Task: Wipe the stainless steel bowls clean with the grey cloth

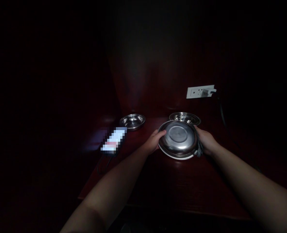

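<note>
Between my hands is a shiny metal bowl [179, 139], its round underside turned up toward me. My left hand [155, 140] grips its left rim, thumb lying on the metal. At the right rim, my right hand [205, 140] is closed around a dark grey cloth [199, 147] pressed against the bowl; most of its fingers are hidden. Just behind, partly covered by the held bowl, lies a second metal bowl [184, 116]. Another metal bowl [133, 121] stands farther left, open side up.
A lit phone [114, 141], its screen blurred out, is at the left of the dark red table [172, 191], a thin cable near it. On the back wall, a white socket panel [196, 92] holds a plug with a hanging cord [221, 111]. The surroundings are very dark.
</note>
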A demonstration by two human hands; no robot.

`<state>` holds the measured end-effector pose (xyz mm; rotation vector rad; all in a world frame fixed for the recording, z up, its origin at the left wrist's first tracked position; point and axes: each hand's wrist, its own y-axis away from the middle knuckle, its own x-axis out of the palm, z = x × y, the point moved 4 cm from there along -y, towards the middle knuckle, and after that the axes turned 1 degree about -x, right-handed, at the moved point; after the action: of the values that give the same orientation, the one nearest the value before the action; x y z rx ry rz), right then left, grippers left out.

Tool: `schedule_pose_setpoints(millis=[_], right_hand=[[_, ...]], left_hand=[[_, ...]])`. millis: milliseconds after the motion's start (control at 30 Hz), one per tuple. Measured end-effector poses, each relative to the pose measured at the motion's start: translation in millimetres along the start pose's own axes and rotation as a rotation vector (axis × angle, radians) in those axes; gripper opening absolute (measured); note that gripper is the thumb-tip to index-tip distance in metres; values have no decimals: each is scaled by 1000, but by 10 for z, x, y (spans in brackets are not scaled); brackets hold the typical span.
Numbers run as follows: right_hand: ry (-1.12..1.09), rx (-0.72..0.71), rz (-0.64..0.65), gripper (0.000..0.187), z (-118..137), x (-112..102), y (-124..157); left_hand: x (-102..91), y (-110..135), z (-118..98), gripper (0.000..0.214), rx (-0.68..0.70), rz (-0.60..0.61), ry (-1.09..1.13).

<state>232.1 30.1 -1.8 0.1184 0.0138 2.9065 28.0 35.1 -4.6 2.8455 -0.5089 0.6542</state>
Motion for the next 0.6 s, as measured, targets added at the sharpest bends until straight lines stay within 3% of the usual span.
schedule_pose_setpoints(millis=[100, 333, 467, 600], right_hand=[[-78, 84, -89, 30, -17, -21, 13], [-232, 47, -231, 27, -53, -102, -86], [-260, 43, -258, 27, -112, -133, -129], [-161, 56, -230, 34, -147, -113, -131]], left_hand=[[-27, -15, 35, 36, 7, 4, -7], [-15, -4, 28, 31, 27, 54, 21], [8, 14, 74, 42, 25, 126, -111], [1, 38, 106, 54, 85, 105, -214]])
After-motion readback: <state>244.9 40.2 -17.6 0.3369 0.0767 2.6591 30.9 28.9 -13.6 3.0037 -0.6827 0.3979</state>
